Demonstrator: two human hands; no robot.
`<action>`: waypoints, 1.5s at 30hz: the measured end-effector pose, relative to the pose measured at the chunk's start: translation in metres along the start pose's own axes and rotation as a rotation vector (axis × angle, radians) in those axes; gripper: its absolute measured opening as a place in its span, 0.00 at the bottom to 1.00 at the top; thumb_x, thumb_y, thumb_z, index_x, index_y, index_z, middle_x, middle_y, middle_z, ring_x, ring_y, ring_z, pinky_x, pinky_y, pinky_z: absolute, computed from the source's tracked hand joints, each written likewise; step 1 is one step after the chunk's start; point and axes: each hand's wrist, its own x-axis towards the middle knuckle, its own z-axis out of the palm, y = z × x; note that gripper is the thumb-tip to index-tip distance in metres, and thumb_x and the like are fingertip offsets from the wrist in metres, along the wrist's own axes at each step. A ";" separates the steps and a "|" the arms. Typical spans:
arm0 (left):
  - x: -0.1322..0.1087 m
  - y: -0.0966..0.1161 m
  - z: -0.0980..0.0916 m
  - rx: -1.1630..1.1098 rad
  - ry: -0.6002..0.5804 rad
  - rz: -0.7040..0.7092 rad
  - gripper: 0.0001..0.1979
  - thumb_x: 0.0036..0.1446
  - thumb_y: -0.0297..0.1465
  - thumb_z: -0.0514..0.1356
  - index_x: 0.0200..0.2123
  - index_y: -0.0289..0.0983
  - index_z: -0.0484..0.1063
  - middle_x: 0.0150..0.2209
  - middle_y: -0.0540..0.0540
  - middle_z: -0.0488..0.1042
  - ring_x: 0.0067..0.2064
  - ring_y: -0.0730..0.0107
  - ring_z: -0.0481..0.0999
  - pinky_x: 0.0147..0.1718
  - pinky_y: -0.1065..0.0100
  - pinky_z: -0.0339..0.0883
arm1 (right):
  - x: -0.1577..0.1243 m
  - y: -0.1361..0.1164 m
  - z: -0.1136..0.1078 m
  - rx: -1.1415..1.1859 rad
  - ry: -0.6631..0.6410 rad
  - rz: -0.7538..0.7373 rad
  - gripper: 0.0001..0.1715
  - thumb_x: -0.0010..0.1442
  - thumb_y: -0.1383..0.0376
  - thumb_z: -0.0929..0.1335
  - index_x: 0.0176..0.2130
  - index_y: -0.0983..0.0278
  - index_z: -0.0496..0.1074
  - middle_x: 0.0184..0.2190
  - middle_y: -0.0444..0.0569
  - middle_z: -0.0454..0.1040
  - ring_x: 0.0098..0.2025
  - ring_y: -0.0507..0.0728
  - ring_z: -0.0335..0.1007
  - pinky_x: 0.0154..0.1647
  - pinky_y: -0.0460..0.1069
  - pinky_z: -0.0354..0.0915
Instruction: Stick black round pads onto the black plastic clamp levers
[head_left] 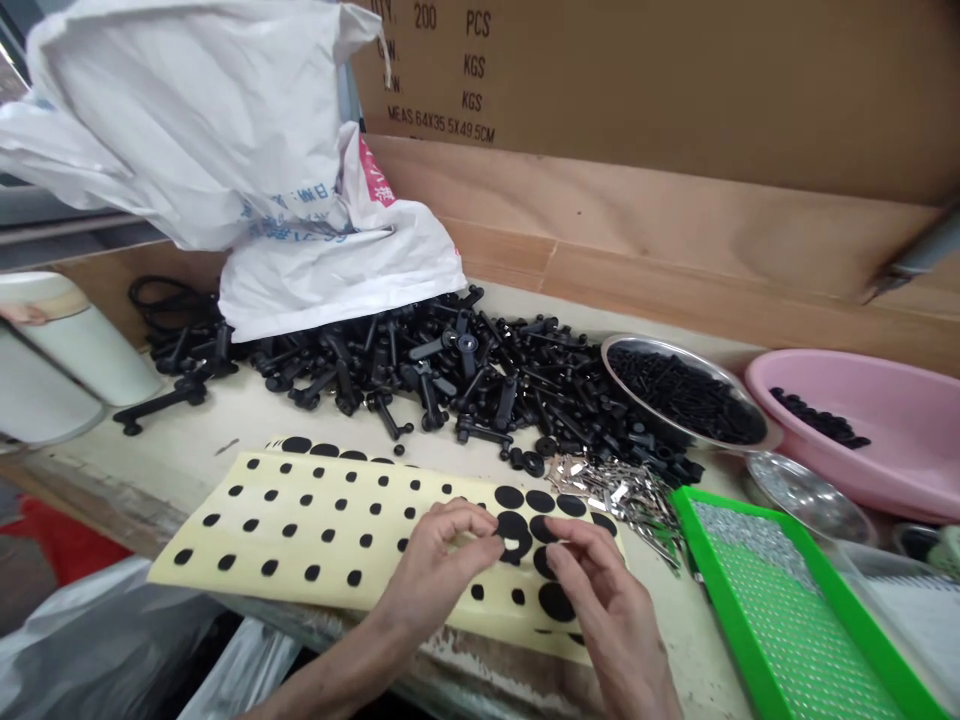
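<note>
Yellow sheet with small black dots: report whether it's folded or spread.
Spread: the yellow sheet lies open, its rows of small black dots showing; the left hand hides part.

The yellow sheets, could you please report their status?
Left hand and right hand over yellow sheets; hold unclear. Black dots on sheets. Black parts heaped beyond.

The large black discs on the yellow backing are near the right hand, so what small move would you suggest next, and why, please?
Perhaps ease up the edge of the lowest large black disc with the right hand, since it lies on the yellow backing right beside that hand.
</note>
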 end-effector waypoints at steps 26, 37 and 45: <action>0.120 0.005 -0.010 0.670 0.136 0.477 0.08 0.56 0.22 0.55 0.35 0.35 0.74 0.45 0.41 0.71 0.52 0.53 0.62 0.54 0.46 0.51 | 0.020 0.015 -0.009 -0.025 0.451 -0.365 0.05 0.59 0.64 0.68 0.32 0.61 0.66 0.33 0.47 0.66 0.37 0.57 0.65 0.38 0.51 0.63; 0.045 0.003 -0.019 -0.627 -0.210 -0.010 0.11 0.58 0.33 0.61 0.42 0.33 0.72 0.41 0.40 0.76 0.40 0.66 0.76 0.44 0.64 0.67 | 0.023 0.000 0.041 0.090 0.032 -0.218 0.31 0.55 0.60 0.71 0.56 0.58 0.59 0.44 0.51 0.70 0.42 0.58 0.69 0.40 0.53 0.68; 0.020 0.000 -0.025 -0.678 0.044 -0.092 0.17 0.53 0.33 0.67 0.46 0.33 0.73 0.41 0.41 0.75 0.39 0.66 0.73 0.38 0.66 0.66 | 0.014 0.001 0.070 -0.082 0.052 -0.427 0.28 0.58 0.65 0.68 0.56 0.58 0.59 0.37 0.46 0.73 0.38 0.56 0.70 0.40 0.52 0.67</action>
